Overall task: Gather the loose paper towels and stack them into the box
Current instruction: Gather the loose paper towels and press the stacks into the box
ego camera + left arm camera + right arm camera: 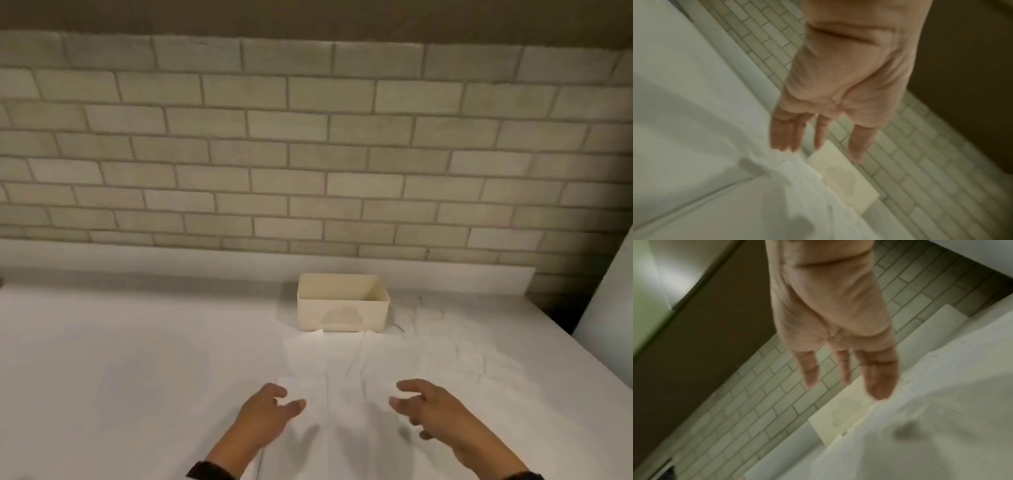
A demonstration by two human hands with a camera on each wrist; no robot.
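A cream open-topped box (pixel 343 303) stands on the white counter near the tiled wall; it looks empty. White paper towels (pixel 342 370) lie flat and overlapping on the counter in front of the box, hard to tell from the surface. My left hand (pixel 270 407) and right hand (pixel 421 404) hover over the near end of the towels, palms down, fingers spread and relaxed, holding nothing. In the left wrist view the left hand (pixel 818 129) hangs above the towels (pixel 797 186) with the box (pixel 842 177) beyond. The right wrist view shows the right hand (pixel 849 373) above the towels (pixel 920 434), and the box (pixel 840 415).
The white counter (pixel 120 359) runs wide to the left. A low white backsplash ledge (pixel 171 260) meets the brick-pattern tile wall (pixel 308 154). The counter's right edge (pixel 582 356) drops off beside a white panel (pixel 609 301).
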